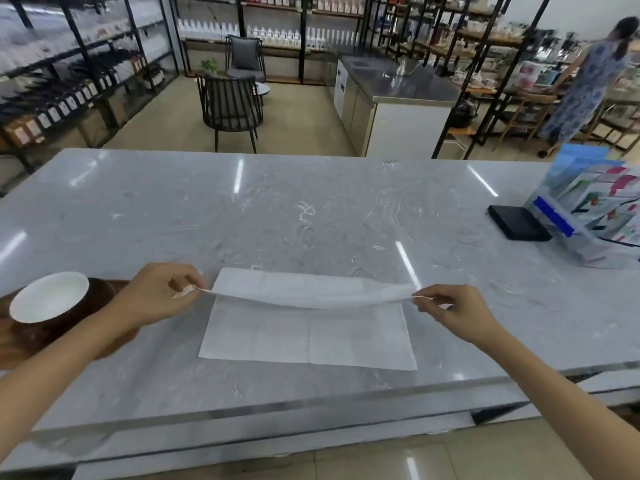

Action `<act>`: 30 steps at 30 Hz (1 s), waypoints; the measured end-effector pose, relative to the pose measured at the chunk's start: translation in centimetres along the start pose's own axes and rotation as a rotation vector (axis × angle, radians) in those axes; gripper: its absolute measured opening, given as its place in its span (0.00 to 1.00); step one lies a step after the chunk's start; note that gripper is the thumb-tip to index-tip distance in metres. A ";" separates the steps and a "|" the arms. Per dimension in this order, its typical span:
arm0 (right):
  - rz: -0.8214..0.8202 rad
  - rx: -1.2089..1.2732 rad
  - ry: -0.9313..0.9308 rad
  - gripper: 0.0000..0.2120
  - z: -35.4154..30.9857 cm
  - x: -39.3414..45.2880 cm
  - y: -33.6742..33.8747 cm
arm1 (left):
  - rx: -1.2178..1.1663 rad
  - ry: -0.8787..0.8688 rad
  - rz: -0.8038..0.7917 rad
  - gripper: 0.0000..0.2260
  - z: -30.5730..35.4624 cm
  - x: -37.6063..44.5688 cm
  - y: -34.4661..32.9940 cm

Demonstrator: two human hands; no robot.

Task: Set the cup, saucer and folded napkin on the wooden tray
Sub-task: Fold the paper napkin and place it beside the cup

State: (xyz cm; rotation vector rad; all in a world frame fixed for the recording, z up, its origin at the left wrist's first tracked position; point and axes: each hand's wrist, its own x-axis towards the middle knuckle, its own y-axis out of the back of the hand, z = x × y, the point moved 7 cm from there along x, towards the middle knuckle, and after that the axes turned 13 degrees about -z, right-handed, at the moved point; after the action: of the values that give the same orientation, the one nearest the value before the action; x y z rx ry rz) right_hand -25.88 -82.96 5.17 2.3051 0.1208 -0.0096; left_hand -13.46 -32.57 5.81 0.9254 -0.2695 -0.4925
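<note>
White napkin [308, 336] lies flat on the grey marble bench [311, 209], near the front edge, roughly centre. Far half is lifted and folding toward the near edge; near half is flat on the stone, creases visible.

Left hand [156, 292]: grip pinched together on the napkin's left far corner, thumb against fingertips, corner raised off the bench. Right hand [453, 311]: same pinch on the right far corner, also raised. Lifted edge sags a little between the two hands.

Wooden tray [100, 292] sits at far left on the bench, partly behind the left forearm. White saucer [50, 296] is over the tray; it looks tilted, can't tell how it's supported. Cup: can't make one out.

Right side of the bench: black flat box [517, 223] beside a clear brochure holder [595, 209], both well apart from the napkin. Background: shop shelving, two dark chairs [230, 105], one person [588, 84] standing at far right.
</note>
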 end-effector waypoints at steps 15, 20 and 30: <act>-0.008 -0.206 0.045 0.06 4.6 -5.8 -8.9 | 0.054 0.017 -0.167 0.16 -3.6 -5.3 -9.2; 0.061 -0.155 -0.008 0.07 4.6 -5.8 -8.6 | 0.000 0.113 -0.064 0.11 -4.3 -5.1 -8.8; 0.055 -0.403 0.147 0.07 3.0 -6.8 -9.7 | 0.105 0.034 -0.027 0.16 -3.8 -6.2 -9.3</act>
State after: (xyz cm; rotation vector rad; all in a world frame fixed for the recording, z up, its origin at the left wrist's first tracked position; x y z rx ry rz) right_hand -33.38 -79.25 -3.73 1.9040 0.1224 0.1961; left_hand -19.83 -31.46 -4.04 1.0398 -0.2540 -0.4906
